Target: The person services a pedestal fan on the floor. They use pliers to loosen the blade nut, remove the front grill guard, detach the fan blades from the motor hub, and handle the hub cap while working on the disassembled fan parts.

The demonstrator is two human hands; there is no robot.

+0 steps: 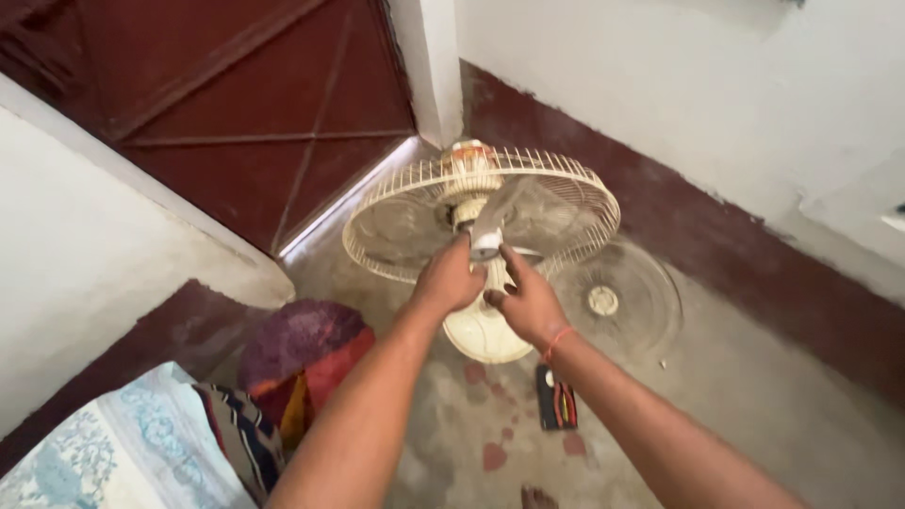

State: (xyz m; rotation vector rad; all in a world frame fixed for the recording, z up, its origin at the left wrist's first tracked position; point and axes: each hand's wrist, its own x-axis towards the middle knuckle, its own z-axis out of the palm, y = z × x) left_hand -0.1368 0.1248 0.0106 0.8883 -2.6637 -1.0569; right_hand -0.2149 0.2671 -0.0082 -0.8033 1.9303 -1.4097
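From my remote post I see the left hand point(449, 279) curled shut around the neck of a cream-coloured pedestal fan point(481, 203), just below the motor housing, while the right hand point(528, 303), an orange thread point(557, 341) tied at its wrist, sits beside it with thumb and forefinger pinching toward the same neck; whether those fingertips truly grip the stem or only touch it I cannot tell. The fan stands on the concrete floor point(754, 377) in the corner of the room, its head tipped so the rear wire guard point(396, 221) faces upward like a bowl, the blades showing pale and blurred inside it. Its round base point(483, 332) rests on the floor directly beneath the two hands. Just to the right of the fan lies the detached front guard point(617, 300), flat on the floor, a round wire disc with a pale hub. Nearer my feet a small dark pouch with red and yellow tool handles point(557, 401) lies on the floor, close to the right forearm. To the left a round rug point(304, 351) in purple, red and orange lies on the floor, and a pale blue patterned cloth point(132, 448) fills the lower left corner. A dark red door point(236, 104) stands behind the fan, flanked by white walls point(679, 85).
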